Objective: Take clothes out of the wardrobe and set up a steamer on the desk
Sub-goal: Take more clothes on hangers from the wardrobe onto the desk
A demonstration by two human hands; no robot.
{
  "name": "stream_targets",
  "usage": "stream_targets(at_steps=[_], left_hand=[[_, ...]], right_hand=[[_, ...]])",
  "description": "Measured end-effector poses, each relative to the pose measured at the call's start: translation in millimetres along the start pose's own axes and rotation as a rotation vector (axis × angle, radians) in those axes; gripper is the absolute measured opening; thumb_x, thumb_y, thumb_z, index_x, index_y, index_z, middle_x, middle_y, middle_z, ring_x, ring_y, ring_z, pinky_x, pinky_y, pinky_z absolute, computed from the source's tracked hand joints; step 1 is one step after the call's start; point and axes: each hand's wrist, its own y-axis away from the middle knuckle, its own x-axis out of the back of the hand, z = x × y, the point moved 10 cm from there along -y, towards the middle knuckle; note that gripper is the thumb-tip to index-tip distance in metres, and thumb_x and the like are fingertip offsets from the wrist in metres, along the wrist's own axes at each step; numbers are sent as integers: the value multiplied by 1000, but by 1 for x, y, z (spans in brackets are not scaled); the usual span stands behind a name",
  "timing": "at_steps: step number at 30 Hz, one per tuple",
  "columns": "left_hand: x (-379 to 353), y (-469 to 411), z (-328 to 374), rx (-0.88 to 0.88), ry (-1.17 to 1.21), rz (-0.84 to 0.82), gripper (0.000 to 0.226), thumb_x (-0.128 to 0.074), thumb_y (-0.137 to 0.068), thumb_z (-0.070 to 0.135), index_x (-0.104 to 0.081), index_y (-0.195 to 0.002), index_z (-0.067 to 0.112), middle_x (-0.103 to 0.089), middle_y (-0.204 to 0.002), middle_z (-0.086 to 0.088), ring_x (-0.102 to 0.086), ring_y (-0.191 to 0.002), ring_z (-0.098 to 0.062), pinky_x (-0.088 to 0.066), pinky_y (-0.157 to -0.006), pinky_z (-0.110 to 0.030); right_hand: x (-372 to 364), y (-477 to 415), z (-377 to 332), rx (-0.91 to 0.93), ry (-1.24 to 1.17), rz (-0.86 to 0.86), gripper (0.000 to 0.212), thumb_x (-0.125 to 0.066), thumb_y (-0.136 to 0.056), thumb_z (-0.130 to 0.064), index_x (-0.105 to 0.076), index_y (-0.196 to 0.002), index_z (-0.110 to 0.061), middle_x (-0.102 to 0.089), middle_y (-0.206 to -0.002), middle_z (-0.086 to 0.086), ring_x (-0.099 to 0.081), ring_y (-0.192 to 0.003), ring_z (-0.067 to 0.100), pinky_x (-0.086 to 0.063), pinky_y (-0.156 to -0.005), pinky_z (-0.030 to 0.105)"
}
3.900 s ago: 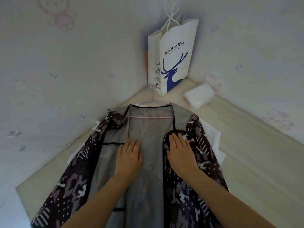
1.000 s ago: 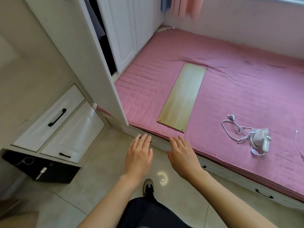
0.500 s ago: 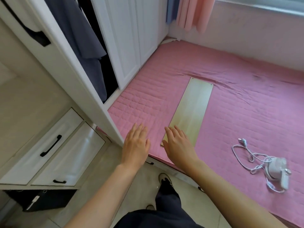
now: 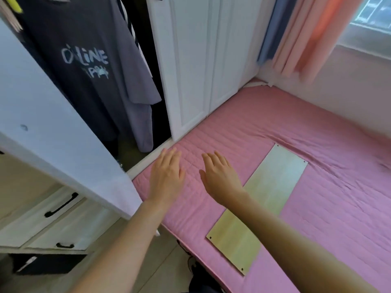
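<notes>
The white wardrobe stands open at the upper left, its open door (image 4: pixel 53 127) swung toward me. Inside hangs a dark grey T-shirt (image 4: pixel 84 66) with pale lettering, and a lighter purple-grey garment (image 4: pixel 139 85) hangs beside it. My left hand (image 4: pixel 167 176) and my right hand (image 4: pixel 220 178) are both stretched forward, palms down, fingers straight, holding nothing, above the near corner of the pink mattress (image 4: pixel 317 144). They are below and to the right of the hanging clothes, not touching them. The steamer is out of view.
A pale wooden board (image 4: pixel 264 206) lies on the mattress under my right forearm. Closed wardrobe doors (image 4: pixel 201 60) stand behind the bed. White drawers with black handles (image 4: pixel 61 206) sit at lower left. Blue and peach curtains (image 4: pixel 306 34) hang at the window.
The view has swung from the desk with the patterned garment to the bed, then risen toward the open wardrobe. The steamer on the mattress has left the frame. Both hands stay open.
</notes>
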Motion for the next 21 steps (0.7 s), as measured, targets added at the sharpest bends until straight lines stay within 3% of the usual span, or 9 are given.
stream_targets(at_steps=[10,21], left_hand=[[65,-118,-59,251,-81,220,43,-48,-97,26,-48,-137,10,-47,-144,-8,-35,-138,-27,-38,-108,-41],[153,-232,-99,326,-173,409,43,-51,-96,24,-47,-137,11,-52,-139,-8,-41,-133,-25,-43,-105,-40]], right_hand=[[44,-153,-16,260,-13,56,49,-44,-98,-24,-37,-140,0,-46,-139,17,-32,-138,36,-30,-112,48],[118,-299,-75,459,-63,171,43,-43,-99,-25,-41,-136,-3,-50,-136,14,-37,-134,31,-31,-112,39]])
